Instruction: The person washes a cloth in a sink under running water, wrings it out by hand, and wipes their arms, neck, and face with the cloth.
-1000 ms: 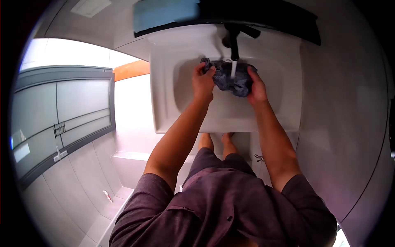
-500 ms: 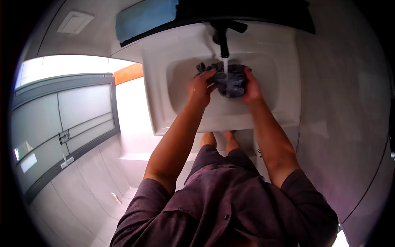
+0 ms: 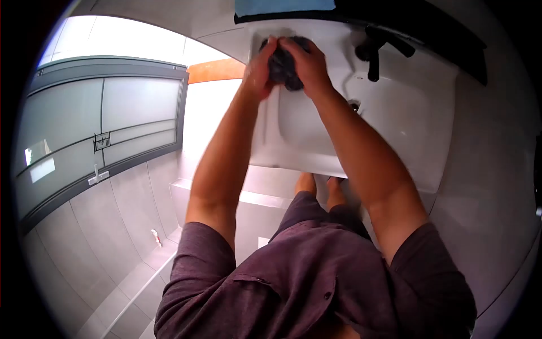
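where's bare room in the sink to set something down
The sink is bare from the right forearm and drain across to its right rim, in front of the tap. A smaller free patch lies left of that forearm, in front of the dark cloth. The back left corner is crowded: left hand and right hand hold the cloth there.

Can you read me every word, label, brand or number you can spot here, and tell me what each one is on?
There is no readable text.
Square mark on the frosted panel: too small to tell whether it is lettering.
Dark tap, white basin, shirt: no legible brand or label.
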`<state>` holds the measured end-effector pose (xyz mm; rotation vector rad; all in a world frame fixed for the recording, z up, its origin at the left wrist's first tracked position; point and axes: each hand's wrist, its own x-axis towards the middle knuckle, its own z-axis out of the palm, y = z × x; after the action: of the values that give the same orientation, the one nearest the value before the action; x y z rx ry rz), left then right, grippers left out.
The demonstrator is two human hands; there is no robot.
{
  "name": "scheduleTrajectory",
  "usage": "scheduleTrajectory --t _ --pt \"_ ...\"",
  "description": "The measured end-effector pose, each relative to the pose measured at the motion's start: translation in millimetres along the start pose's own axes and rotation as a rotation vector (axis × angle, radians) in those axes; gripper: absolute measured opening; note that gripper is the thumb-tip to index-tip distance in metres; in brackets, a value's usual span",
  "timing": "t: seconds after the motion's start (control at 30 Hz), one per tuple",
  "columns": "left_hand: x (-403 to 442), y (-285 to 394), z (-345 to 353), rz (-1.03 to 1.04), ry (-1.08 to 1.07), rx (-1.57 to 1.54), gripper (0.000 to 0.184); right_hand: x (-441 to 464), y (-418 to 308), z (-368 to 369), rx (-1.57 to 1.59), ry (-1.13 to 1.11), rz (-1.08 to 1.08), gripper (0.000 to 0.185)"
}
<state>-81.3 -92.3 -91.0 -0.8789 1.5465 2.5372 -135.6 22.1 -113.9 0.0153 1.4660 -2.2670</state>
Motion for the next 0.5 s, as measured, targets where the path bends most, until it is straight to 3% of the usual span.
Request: scheduleTrajectory --t 0.03,0.13,0.27,0.37,0.47,0.5 --pt "12 5 -10 0.03 0.107 0.116 0.063 21 23 7 -0.295 0.023 -0.217 0.049" --pt "23 14 -26 0.237 0.472 0.727 0.058 32 33 30 -0.584 0.046 -0.205 0.049" --pt "-8 -3 -57 0.361 0.509 1.048 0.057 1 47 45 -0.725 -0.008 -0.201 0.045" --pt "-59 -25 -71 0.601 0.429 1.495 0.023 -42 66 48 -0.7 -0.024 -0.172 0.04" --pt "-95 -60 -85 0.754 0.516 1.519 0.012 -83 68 47 -0.695 -0.105 -0.143 0.039" --pt "-108 -66 -79 0.667 0.557 1.412 0.017 -94 68 44 -0.707 -0.143 -0.132 0.039"
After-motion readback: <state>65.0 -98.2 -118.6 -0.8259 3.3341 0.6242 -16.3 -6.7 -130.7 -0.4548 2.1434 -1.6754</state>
